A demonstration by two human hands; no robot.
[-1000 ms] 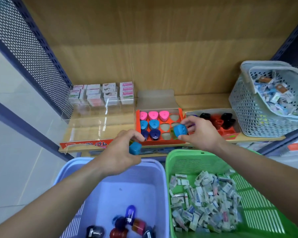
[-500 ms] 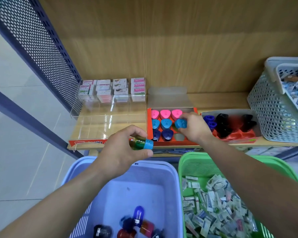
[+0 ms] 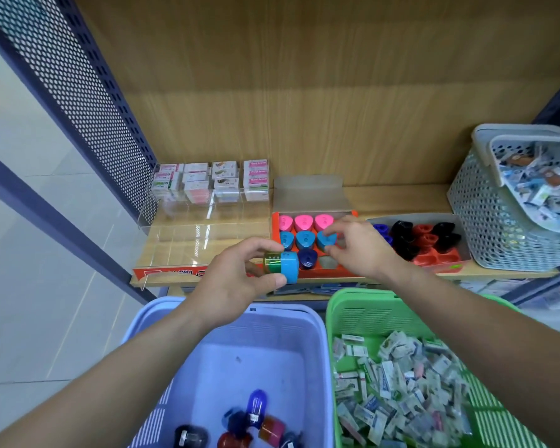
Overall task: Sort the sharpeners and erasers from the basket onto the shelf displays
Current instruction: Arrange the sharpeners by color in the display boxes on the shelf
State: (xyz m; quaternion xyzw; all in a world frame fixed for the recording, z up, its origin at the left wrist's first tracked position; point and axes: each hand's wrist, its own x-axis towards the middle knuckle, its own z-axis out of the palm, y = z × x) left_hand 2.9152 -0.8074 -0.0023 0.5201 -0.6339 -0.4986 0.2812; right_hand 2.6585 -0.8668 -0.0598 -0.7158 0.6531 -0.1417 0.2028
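My left hand (image 3: 236, 279) hangs above the far rim of the purple basket (image 3: 207, 350). Its thumb and fingers pinch a green-bodied sharpener (image 3: 280, 261) with a light-blue cap, held on its side. My right hand (image 3: 356, 247) reaches further in, thumb and forefinger curled round the light-blue sharpener (image 3: 326, 239). That one sits in the third pocket of the middle row of the orange tray (image 3: 346, 273).

That is the change: a second ago the piece was in the air over the tray, and now it is seated beside two of its colour. I judge the right hand is about ready to let go. The left has turned its piece as well. Only the cap showed then, and now the body shows.

Nearest me, a few loose sharpeners (image 3: 256, 405) lie at the bottom of the purple basket. The green basket (image 3: 369, 312) beside it is heaped with erasers (image 3: 401, 399), so most of the sorting is left, by my reckoning.

On the shelf (image 3: 401, 195), an empty pocket (image 3: 328, 262) shows in the tray's front row. Just right of the tray is a grey tray (image 3: 417, 218) of dark blue, black and red sharpeners. To the left is a clear display (image 3: 207, 234) with boxed erasers (image 3: 256, 179) stacked at its back. A grey basket (image 3: 476, 221) stands at the far right
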